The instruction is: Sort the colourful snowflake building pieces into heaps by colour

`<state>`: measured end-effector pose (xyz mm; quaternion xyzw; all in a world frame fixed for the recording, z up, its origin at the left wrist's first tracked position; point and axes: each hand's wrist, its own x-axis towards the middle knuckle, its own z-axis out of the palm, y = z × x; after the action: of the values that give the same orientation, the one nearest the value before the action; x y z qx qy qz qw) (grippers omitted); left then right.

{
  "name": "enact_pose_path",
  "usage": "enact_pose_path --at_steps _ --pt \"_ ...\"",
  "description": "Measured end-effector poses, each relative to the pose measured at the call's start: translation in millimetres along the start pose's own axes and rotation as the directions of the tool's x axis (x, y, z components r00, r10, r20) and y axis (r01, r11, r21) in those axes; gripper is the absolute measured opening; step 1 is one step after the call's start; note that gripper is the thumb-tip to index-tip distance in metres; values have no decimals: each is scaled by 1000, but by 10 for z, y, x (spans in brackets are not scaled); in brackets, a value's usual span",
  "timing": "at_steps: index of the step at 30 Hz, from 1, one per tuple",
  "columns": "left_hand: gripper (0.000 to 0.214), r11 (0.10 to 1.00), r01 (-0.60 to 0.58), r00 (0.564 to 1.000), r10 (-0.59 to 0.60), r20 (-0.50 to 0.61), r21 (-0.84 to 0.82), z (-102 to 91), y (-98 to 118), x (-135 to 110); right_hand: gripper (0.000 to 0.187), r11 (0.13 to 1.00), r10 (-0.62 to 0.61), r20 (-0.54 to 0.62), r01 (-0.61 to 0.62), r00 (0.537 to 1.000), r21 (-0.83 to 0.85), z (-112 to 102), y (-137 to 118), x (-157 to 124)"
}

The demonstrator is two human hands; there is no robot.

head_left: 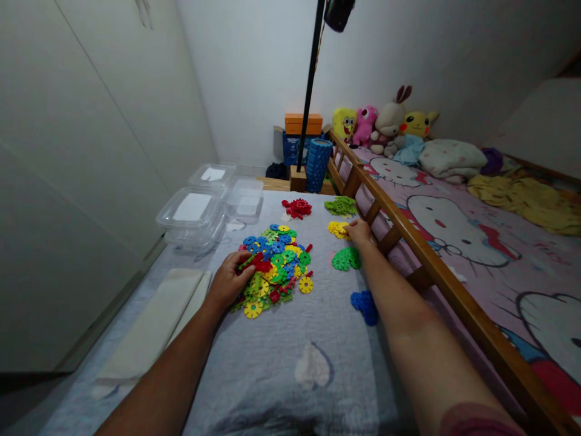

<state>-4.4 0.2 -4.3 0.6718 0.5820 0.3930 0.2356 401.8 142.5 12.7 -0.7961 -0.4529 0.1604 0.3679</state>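
My left hand [230,280] is at the left side of a mixed pile of plastic building pieces [282,257] in blue, yellow, green and red. Its thumb and index finger close around a red piece [261,263], with a light green piece beside it. Over on the right, my right hand [360,232] pinches at the edge of a small heap of yellow notched discs [336,229]. Nearby lie separate heaps: red pieces [297,208], light green pieces [340,206], green discs [346,259] and blue discs [365,306], the last beside my right forearm.
Clear plastic boxes [190,212] with lids stand at the back left of the cloth-covered surface [281,351]. A folded beige cloth [157,324] lies at left. A wooden bed rail [408,248] runs along the right. Behind are a black pole [310,79] and a blue foam roller [318,166].
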Motion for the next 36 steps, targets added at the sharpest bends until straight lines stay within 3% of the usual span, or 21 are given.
enact_pose_path --at_steps 4,8,12,15,18,22,25,30,36 --pt "40 1000 0 1000 0 4 -7 6 1 0 12 994 -51 -67 45 996 -96 -38 -20 -64" --pt "40 1000 9 1000 -9 7 -9 11 -9 -6 9 997 -73 -77 75 994 28 -158 -81 -206" --pt "40 1000 3 1000 -3 6 -6 6 -13 -4 13 964 -181 -71 191 981 184 -287 -139 -534" --pt "40 1000 0 1000 0 14 -2 5 -13 -1 14 940 -290 24 281 957 193 -359 -160 -894" --pt "41 1000 6 1000 -6 12 -3 11 -18 -1 11 929 -367 214 346 905 132 -394 -173 -1263" --pt "42 1000 11 1000 -11 9 4 16 -22 -3 7 887 -441 456 452 773 93 -352 -208 -1667" --pt "43 1000 18 1000 -18 10 5 11 -17 -4 5 857 -469 553 506 689 98 -269 -238 -1875" --pt "44 1000 26 999 -25 22 -6 -2 1 0 25 836 -482 567 544 668 69 -149 -247 -2044" --pt "44 1000 24 999 -24 23 -4 -7 19 -2 9 876 -438 607 466 664 123 -178 -245 -2042"
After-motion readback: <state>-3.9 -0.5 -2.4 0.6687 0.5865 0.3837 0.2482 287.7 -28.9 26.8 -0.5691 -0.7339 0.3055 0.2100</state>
